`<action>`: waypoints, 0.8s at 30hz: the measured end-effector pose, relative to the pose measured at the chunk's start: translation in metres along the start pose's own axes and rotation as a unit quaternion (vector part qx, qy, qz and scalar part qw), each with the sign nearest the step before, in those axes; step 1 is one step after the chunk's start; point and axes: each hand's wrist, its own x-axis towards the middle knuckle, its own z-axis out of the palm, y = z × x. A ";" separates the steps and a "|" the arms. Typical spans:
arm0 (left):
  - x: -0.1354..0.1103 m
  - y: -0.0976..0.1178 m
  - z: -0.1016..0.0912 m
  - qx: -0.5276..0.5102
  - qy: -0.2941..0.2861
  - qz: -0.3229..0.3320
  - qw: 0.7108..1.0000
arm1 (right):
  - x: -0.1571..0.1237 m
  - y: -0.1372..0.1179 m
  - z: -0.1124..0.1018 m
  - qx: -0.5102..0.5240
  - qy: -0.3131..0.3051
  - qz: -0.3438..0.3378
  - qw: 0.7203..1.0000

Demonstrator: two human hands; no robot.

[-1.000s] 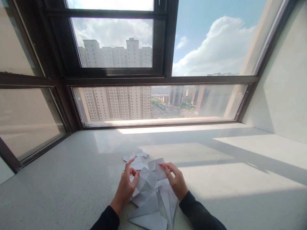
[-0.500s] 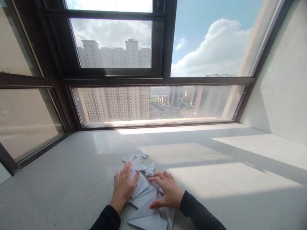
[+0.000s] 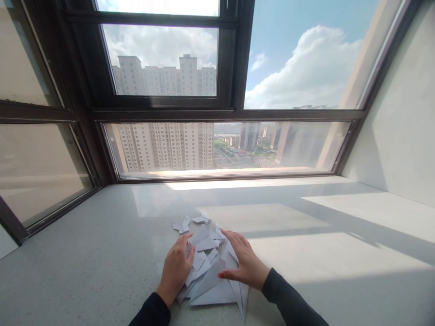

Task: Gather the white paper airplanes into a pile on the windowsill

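Observation:
A loose heap of folded white paper pieces (image 3: 212, 287) lies on the pale windowsill, with long pointed folds at the near end and smaller ones farther off. Along its left edge rests my left hand (image 3: 177, 265), fingers stretched out and touching the paper. My right hand (image 3: 245, 260) curves around the right side, thumb and fingers spread wide, its thumb over a large folded sheet. Just beyond the heap lie a small folded paper piece (image 3: 182, 225) and another small folded paper piece (image 3: 202, 218). Parts of the heap under my hands are hidden.
The speckled stone windowsill (image 3: 102, 253) carries bright sun patches and shadow bands on the right. Dark window frames (image 3: 224, 117) close off the far side and the left. A white wall (image 3: 404, 136) stands at the right. Tall buildings show outside.
The paper pieces have been drawn closer together, the near large sheet moving away from me and a small piece joining the heap. My right hand has shifted slightly right and opened wider.

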 end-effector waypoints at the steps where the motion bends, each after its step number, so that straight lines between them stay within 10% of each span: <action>1: 0.000 -0.001 0.000 -0.022 0.005 0.001 1.000 | -0.001 -0.001 0.000 -0.003 -0.042 -0.009 0.999; 6: 0.001 0.001 -0.003 -0.109 0.039 0.014 0.993 | -0.001 -0.009 0.005 -0.005 -0.104 0.004 0.995; 13: 0.002 0.002 -0.006 -0.195 0.124 0.010 0.973 | 0.005 0.001 0.007 0.098 0.163 0.035 0.981; 17: 0.003 -0.005 -0.002 -0.109 0.153 0.034 0.982 | 0.004 0.008 0.004 0.054 0.258 0.055 0.963; 24: 0.009 -0.017 -0.001 0.121 0.106 0.075 0.984 | 0.003 0.013 0.014 -0.111 0.191 0.159 0.962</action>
